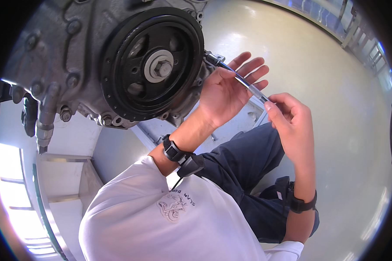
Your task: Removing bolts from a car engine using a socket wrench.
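A chrome ratchet wrench [251, 88] with a knurled grip slants down from the right side of the engine to my right hand. My right hand [294, 124] is closed on the lower end of its handle, thumb and fingers pinching it. Beside and behind the shaft is my left hand [226, 95], palm up with its fingers stretched out and apart. Its thumb lies close to the shaft; whether it touches is unclear. The wrench's head reaches the engine's edge, where what it sits on is hidden. Left of it is a black crankshaft pulley [154, 65] with a central bolt [163, 68].
The grey metal engine block [80, 48] fills the upper left, with several bolts along its lower edge. Below it lies a pale tray [157, 128] with small parts. My legs in dark trousers [244, 152] are under my hands. A bright window [11, 187] is at the left.
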`<state>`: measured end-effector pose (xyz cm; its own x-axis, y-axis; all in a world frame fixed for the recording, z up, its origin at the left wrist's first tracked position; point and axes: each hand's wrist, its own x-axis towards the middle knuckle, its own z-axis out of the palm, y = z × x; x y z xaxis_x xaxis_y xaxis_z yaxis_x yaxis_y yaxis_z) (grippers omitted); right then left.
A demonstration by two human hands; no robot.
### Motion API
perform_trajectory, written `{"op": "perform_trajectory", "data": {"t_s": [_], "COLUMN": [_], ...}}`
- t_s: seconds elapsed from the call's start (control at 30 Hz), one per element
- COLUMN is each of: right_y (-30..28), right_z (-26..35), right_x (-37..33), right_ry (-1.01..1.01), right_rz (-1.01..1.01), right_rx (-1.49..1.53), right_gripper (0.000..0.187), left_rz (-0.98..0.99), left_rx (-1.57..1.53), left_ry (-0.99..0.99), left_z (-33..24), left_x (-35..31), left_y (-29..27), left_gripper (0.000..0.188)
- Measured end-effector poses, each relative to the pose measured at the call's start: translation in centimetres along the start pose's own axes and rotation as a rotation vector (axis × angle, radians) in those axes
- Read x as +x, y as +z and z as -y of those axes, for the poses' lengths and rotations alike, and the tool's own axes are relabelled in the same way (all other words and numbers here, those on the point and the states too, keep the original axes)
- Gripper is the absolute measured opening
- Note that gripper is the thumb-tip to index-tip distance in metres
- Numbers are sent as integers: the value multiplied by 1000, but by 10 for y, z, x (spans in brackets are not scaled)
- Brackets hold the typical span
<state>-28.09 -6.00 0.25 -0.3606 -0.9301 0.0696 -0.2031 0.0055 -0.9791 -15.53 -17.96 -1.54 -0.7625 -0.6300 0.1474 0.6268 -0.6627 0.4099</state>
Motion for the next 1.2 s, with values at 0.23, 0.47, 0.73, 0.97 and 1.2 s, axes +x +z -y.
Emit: {"op": "perform_trajectory", "data": {"t_s": [0.23, 0.47, 0.73, 0.97, 1.2], "right_y": [4, -1, -15, -16, -10], "right_z": [4, 9, 29, 32, 49], "right_x": [-1, -6, -15, -15, -17], "right_ry": [-215, -190, -264, -119, -26], "right_rz": [-185, -184, -272, -227, 62], "right_rx": [-98, -217, -227, -173, 199], "right_gripper": [14, 12, 9, 12, 17], "left_rz": [-139, -190, -439, -745, -742], "left_rx": [69, 156, 164, 801, 1162], "left_ry": [297, 326, -25, -914, -1108], "left_z": [-4, -5, 6, 27, 33], "left_x": [1, -2, -13, -88, -130], "left_y": [-6, -23, -79, -233, -304], "left_gripper": [31, 21, 15, 18, 30]}}
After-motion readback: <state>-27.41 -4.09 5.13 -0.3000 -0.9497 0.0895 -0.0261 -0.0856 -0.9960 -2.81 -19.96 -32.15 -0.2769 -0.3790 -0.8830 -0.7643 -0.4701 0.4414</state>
